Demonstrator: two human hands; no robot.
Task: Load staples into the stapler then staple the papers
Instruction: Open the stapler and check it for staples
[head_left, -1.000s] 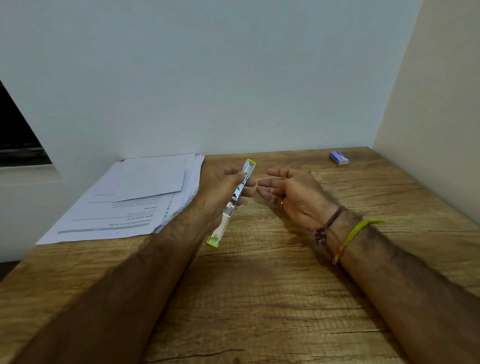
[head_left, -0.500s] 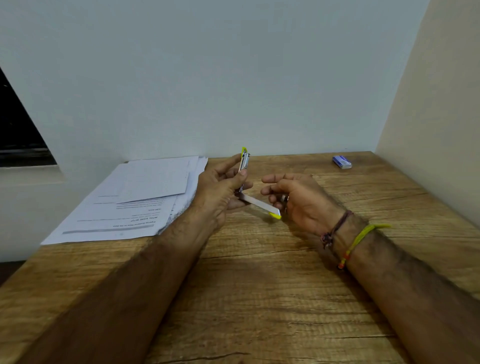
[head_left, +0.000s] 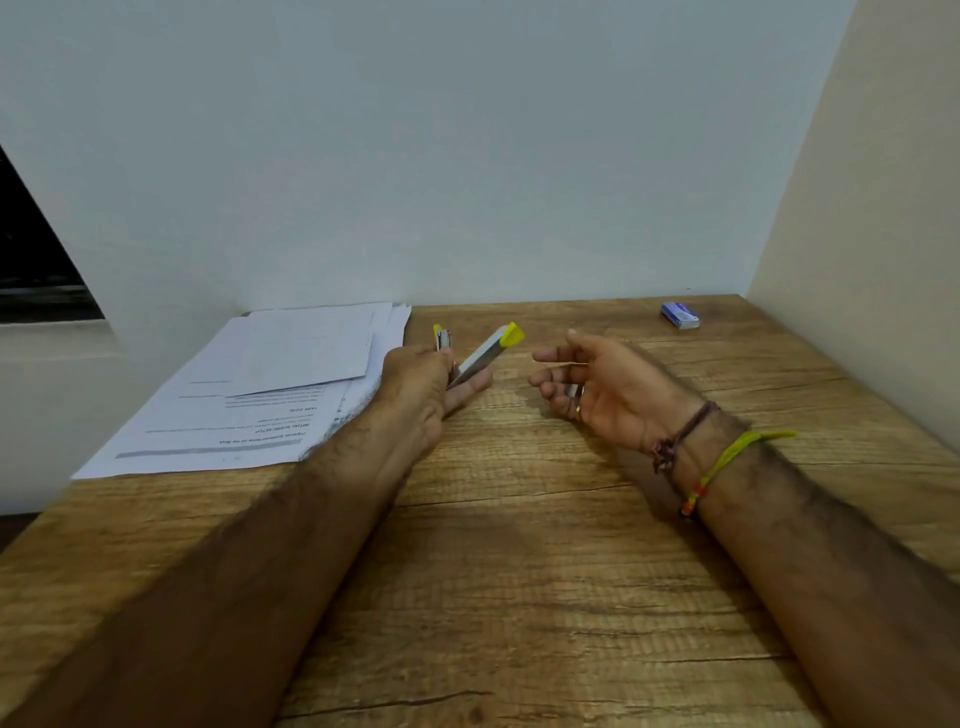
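Note:
My left hand (head_left: 426, 382) grips a white stapler (head_left: 480, 356) with yellow ends, just above the wooden table (head_left: 519, 571). The stapler is swung open in a V: one arm points up beside my thumb, the other leans right with its yellow tip highest. My right hand (head_left: 597, 389) hovers a short way to the right, palm turned left, fingers curled. A thin pale strip of staples (head_left: 563, 363) appears pinched between its thumb and fingers. A stack of printed papers (head_left: 270, 384) lies on the table to the left of my left hand.
A small blue staple box (head_left: 680, 315) sits at the far right corner of the table. A white wall runs along the back and a beige wall along the right. The left table edge drops off beside the papers.
The stapler's loose arm swung from hanging down, past pointing right, to angled up and right, so the V now opens upward. My right hand drew slightly away to the right.

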